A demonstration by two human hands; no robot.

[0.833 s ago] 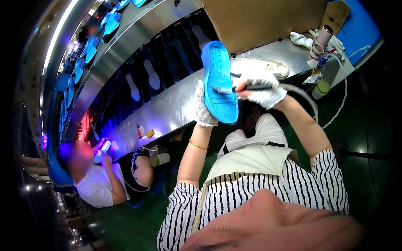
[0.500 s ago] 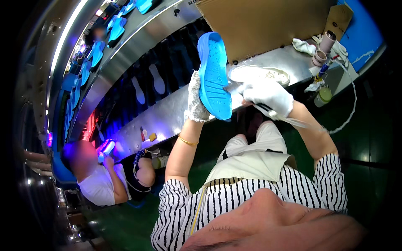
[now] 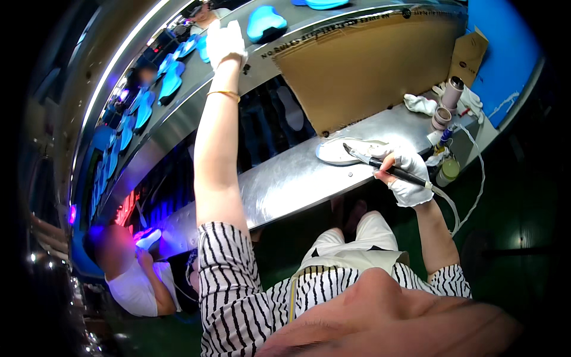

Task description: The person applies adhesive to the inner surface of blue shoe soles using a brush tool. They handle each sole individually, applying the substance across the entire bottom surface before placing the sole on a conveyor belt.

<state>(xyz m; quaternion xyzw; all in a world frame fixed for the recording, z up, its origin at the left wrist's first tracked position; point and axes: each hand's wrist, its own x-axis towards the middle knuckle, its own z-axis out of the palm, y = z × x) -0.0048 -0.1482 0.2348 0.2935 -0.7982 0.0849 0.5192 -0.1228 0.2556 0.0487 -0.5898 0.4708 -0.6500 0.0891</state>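
Black brush (image 3: 409, 176) right of centre, fingers of right hand (image 3: 410, 169) clamped on it; tip shows against white shoe (image 3: 335, 152) on counter (image 3: 285, 190). Left hand (image 3: 226, 44) at upper left, over conveyor (image 3: 297, 16) beside blue sole (image 3: 266, 22); cannot tell whether its fingers grip anything.

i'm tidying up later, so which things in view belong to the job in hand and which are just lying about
Apparently in use:
- brush, in the right hand
- blue soles, near the left hand

Seemingly just lying about:
- cardboard sheet
- pink flask
- loose white glove
- white shoe (could be either)
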